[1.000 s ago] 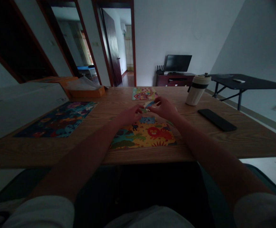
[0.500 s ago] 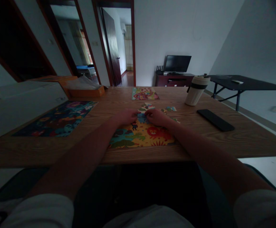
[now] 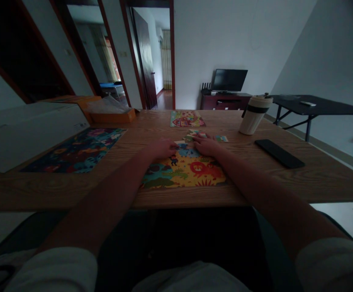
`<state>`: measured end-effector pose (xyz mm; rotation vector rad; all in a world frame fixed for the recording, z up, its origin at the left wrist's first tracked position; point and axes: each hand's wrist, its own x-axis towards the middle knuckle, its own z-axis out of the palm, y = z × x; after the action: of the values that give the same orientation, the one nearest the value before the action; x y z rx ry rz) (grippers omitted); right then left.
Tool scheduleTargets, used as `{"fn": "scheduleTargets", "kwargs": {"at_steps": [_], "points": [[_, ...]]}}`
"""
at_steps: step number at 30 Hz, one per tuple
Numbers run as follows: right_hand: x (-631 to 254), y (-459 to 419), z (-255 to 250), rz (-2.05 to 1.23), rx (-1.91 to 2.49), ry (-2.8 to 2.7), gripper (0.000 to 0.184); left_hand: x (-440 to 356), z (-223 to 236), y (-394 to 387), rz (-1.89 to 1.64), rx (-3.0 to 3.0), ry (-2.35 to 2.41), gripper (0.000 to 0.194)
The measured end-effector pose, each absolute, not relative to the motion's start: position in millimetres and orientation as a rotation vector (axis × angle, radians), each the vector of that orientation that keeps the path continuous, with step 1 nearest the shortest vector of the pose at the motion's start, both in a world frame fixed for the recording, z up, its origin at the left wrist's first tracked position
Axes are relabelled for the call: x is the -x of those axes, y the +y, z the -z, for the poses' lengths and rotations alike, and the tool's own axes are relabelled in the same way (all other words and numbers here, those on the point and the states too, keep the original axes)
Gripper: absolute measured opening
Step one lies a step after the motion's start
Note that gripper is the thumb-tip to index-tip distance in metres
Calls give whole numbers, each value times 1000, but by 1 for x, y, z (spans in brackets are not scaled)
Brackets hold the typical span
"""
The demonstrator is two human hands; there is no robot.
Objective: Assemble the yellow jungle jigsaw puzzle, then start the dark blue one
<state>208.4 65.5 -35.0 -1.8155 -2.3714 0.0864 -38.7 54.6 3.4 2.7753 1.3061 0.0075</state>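
The jigsaw (image 3: 188, 173) lay on the wooden table (image 3: 241, 152), its long side running left to right, on the near side of your fingertips. Your left hand (image 3: 163, 148) rested by its far edge, fingertips beside a blue piece (image 3: 181, 145); I could not tell whether you pinched it. Your right hand (image 3: 206, 146) lay farther right, fingers pointing to the loose pieces (image 3: 192, 133) on the far side, so it was nearer them; whether it gripped any, I could not tell
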Motion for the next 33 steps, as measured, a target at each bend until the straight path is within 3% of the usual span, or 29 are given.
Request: {"fn": "scheduleTargets", "kwargs": {"at_steps": [9, 15, 19, 25, 29, 33], "points": [[-221, 65, 31, 8, 1955, -2227, 56, 37, 5, 58, -50, -2769, 1274, 48], [-208, 51, 22, 84, 1373, -2610, 45, 37, 4, 59, -38, -2835, 1247, 42], [-199, 50, 24, 67, 1260, -2676, 43, 37, 3, 58, -22, -2838, 1248, 40], [-245, 74, 18, 21, 1605, -2309, 48, 38, 1, 56, -19, -2806, 1227, 43], [-303, 86, 18, -119, 2114, -1924, 52, 38, 1, 55, -26, -2792, 1214, 44], [-331, 89, 24, -203, 2140, -1988, 41, 37, -1, 53, -31, -2794, 1222, 44]]}}
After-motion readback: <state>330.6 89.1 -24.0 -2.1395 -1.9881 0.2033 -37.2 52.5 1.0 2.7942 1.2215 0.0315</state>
